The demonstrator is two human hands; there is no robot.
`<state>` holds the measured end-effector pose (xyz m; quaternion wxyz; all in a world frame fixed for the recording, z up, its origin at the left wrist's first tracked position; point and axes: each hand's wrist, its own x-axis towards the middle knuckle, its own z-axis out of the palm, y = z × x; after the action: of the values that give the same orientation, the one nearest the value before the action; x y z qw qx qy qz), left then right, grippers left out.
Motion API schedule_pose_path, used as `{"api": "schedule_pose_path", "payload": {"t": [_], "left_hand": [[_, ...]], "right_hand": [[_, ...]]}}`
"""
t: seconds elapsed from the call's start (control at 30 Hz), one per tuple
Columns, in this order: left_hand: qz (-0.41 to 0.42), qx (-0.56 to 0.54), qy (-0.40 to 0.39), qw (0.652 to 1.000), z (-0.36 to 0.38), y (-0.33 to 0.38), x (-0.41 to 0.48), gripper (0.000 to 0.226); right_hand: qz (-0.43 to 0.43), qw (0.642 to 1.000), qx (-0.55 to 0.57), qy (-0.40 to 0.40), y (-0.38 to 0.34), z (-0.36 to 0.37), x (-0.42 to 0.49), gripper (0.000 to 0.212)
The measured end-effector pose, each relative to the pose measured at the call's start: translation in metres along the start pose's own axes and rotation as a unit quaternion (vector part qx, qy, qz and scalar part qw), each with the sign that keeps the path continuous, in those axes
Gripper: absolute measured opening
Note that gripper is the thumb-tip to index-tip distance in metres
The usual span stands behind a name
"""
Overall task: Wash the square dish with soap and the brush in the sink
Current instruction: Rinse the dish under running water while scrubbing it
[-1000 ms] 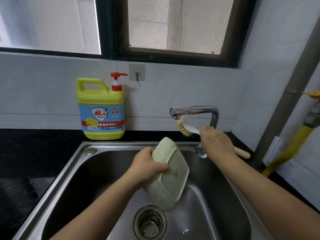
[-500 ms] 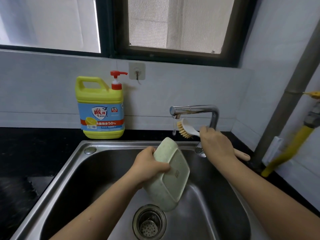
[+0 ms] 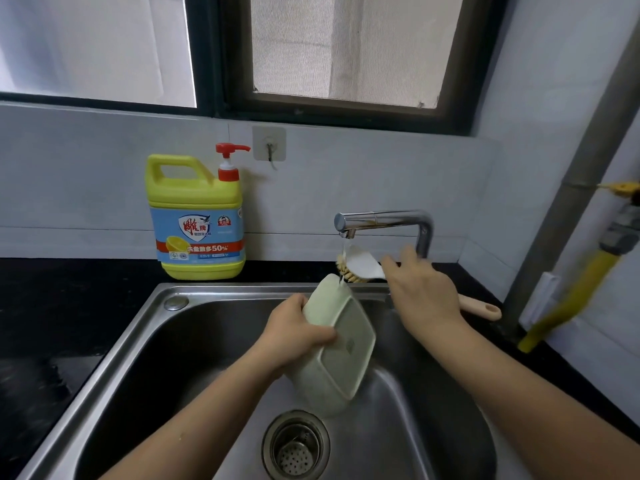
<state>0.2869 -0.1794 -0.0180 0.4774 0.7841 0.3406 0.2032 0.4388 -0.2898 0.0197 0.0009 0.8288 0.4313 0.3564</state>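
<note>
My left hand (image 3: 298, 336) grips the pale green square dish (image 3: 341, 355), held tilted on edge over the steel sink (image 3: 138, 341), its underside facing me. My right hand (image 3: 422, 296) holds the brush (image 3: 360, 266) by its handle; the white head with tan bristles is just under the faucet spout (image 3: 346, 223), above the dish's top corner. A thin stream of water runs from the spout onto the brush and dish. The brush's beige handle end (image 3: 481, 308) sticks out behind my right hand.
A yellow dish soap jug (image 3: 197, 220) with a red pump stands on the black counter (image 3: 52, 306) behind the sink's left corner. The drain strainer (image 3: 296, 448) lies below the dish. A grey pipe (image 3: 581, 174) and yellow hose (image 3: 568, 303) stand at right.
Water has started running from the faucet. My right hand moved off the faucet base and brought the brush head down under the spout, close to the dish's top edge.
</note>
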Motion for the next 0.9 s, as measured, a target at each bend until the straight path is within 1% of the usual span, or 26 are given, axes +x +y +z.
{"api": "schedule_pose_path", "payload": {"t": [0.03,0.1,0.13,0.2,0.27,0.33,0.37,0.4,0.43,0.47,0.53,0.57,0.6,0.67,0.73,0.77,0.8,0.83,0.9], "left_hand": [[0.004,-0.003,0.006,1.0,0.001,-0.002,0.0,0.042],[0.011,-0.014,0.012,1.0,0.002,-0.006,0.0,0.041],[0.013,-0.022,0.014,1.0,0.003,-0.007,-0.001,0.039],[0.016,-0.042,0.014,0.999,0.003,-0.011,-0.001,0.04],[0.023,-0.071,0.02,0.997,0.003,-0.014,-0.001,0.041],[0.037,-0.086,0.029,0.995,0.002,-0.015,-0.002,0.049],[0.043,-0.086,0.028,0.995,0.002,-0.016,-0.002,0.052],[0.045,-0.082,0.025,0.995,0.002,-0.017,-0.002,0.05],[0.044,-0.078,0.021,0.996,0.003,-0.018,-0.002,0.046],[0.043,-0.073,0.017,0.996,0.003,-0.02,-0.002,0.041],[0.044,-0.063,0.014,0.997,0.004,-0.023,-0.001,0.036],[0.046,-0.06,0.015,0.997,0.004,-0.024,0.0,0.036],[0.047,-0.063,0.018,0.997,0.005,-0.024,0.0,0.036],[0.048,-0.093,0.024,0.994,0.005,-0.023,-0.001,0.042],[0.053,-0.121,0.03,0.991,0.006,-0.023,-0.002,0.052],[0.055,-0.119,0.029,0.991,0.005,-0.024,-0.002,0.051],[0.054,-0.106,0.027,0.992,0.005,-0.024,-0.002,0.046],[0.05,-0.089,0.024,0.995,0.004,-0.024,-0.003,0.041],[0.047,-0.066,0.023,0.996,0.003,-0.024,-0.002,0.038]], "right_hand": [[-0.007,1.0,0.004,-0.001,-0.004,-0.007,-0.002,0.034],[-0.033,0.999,0.005,-0.032,-0.013,-0.017,-0.006,0.035],[-0.033,0.998,0.026,-0.035,-0.016,-0.016,-0.007,0.039],[-0.028,0.997,0.068,-0.033,-0.021,-0.014,-0.012,0.058],[-0.066,0.993,0.094,-0.033,-0.031,-0.018,-0.019,0.076],[-0.113,0.988,0.106,-0.012,-0.04,-0.011,-0.026,0.086],[-0.12,0.988,0.094,-0.016,-0.041,-0.009,-0.029,0.087],[-0.109,0.991,0.077,-0.024,-0.041,-0.011,-0.029,0.087],[-0.088,0.993,0.07,-0.02,-0.039,-0.014,-0.025,0.086],[-0.055,0.996,0.066,-0.033,-0.036,-0.022,-0.019,0.083],[-0.005,0.995,0.067,-0.079,-0.031,-0.021,-0.014,0.073],[-0.002,0.992,0.067,-0.11,-0.031,-0.021,-0.013,0.069],[-0.008,0.99,0.078,-0.114,-0.035,-0.027,-0.014,0.07],[-0.06,0.991,0.07,-0.094,-0.05,-0.03,-0.024,0.079],[-0.077,0.995,0.044,-0.05,-0.063,-0.031,-0.033,0.081],[-0.082,0.993,0.044,-0.066,-0.063,-0.03,-0.031,0.081],[-0.076,0.992,0.056,-0.081,-0.057,-0.028,-0.024,0.08],[-0.047,0.991,0.068,-0.104,-0.049,-0.024,-0.017,0.078],[0.001,0.99,0.081,-0.119,-0.037,-0.02,-0.009,0.08]]}}
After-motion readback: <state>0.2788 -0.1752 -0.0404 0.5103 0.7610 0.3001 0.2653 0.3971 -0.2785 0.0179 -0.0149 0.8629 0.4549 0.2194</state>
